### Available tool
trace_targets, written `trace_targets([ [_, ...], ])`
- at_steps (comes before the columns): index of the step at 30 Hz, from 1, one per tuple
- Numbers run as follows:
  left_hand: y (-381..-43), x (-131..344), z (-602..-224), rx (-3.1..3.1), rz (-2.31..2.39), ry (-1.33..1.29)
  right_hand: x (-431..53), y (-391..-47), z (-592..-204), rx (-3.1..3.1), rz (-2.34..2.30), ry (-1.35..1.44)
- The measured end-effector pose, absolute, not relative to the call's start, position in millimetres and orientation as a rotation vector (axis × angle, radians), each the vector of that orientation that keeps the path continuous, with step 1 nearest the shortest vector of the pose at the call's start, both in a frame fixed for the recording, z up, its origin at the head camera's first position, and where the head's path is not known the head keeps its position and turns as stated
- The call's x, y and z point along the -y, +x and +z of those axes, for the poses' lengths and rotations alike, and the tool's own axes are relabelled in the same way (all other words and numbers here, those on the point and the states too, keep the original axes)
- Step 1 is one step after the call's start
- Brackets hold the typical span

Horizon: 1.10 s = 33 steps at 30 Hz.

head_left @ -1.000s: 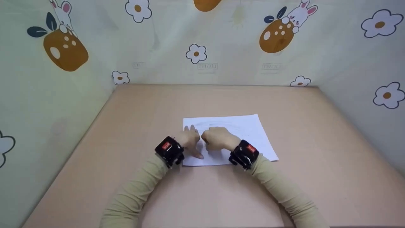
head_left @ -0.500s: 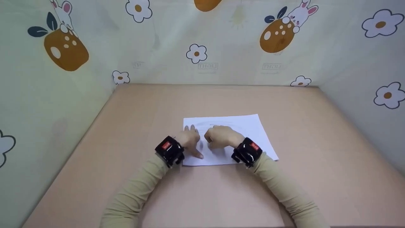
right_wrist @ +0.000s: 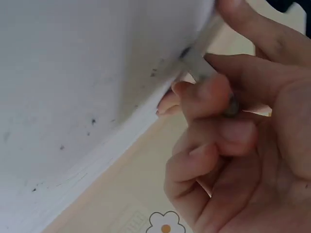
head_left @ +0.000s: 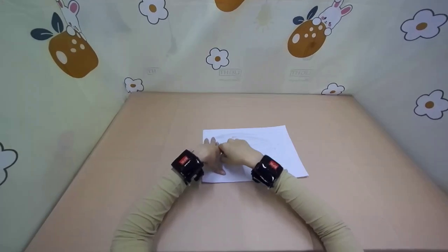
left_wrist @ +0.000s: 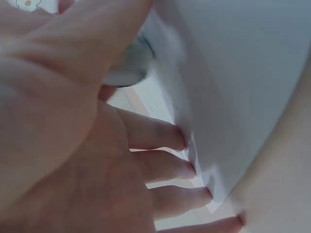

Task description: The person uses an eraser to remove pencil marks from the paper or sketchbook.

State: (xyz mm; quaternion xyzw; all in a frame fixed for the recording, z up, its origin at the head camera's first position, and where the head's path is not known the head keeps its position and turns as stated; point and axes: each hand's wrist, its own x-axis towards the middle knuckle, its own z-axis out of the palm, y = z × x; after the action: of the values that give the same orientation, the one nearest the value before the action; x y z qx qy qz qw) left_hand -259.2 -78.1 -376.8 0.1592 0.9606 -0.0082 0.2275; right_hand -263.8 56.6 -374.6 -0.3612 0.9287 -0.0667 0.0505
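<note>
A white sheet of paper [head_left: 273, 150] lies on the table, with faint grey smudges near its far edge. My left hand [head_left: 210, 155] rests on the sheet's left part with fingers spread. My right hand [head_left: 239, 152] is right beside it, fingers curled. In the right wrist view it pinches a small whitish eraser [right_wrist: 198, 67] whose darkened end meets the paper. The left wrist view shows the pale eraser [left_wrist: 131, 68] too, partly behind the left hand's thumb side. Small dark crumbs [right_wrist: 94, 121] dot the sheet.
The tan tabletop [head_left: 157, 119] surrounds the paper. A patterned cloth wall [head_left: 259, 42] stands behind it and along both sides. Each wrist wears a black camera band, the left band [head_left: 188, 167] and the right band [head_left: 267, 171].
My right hand shifted slightly right, then came back left until it meets the left hand in the head view. The left hand and the paper have stayed in place.
</note>
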Motion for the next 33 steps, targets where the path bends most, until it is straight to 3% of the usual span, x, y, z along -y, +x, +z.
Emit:
trace_targets([
  [9, -262, 88, -373, -2.637, 0.045, 0.465, -68, -266, -371, -2.768, -0.109, -0.915],
  [27, -259, 97, -375, -2.699, -0.058, 0.408, -47, -273, -374, -2.726, -0.175, -1.034],
  [33, -260, 95, -372, -2.695, -0.081, 0.401, -53, -270, -363, -2.725, 0.013, -0.906],
])
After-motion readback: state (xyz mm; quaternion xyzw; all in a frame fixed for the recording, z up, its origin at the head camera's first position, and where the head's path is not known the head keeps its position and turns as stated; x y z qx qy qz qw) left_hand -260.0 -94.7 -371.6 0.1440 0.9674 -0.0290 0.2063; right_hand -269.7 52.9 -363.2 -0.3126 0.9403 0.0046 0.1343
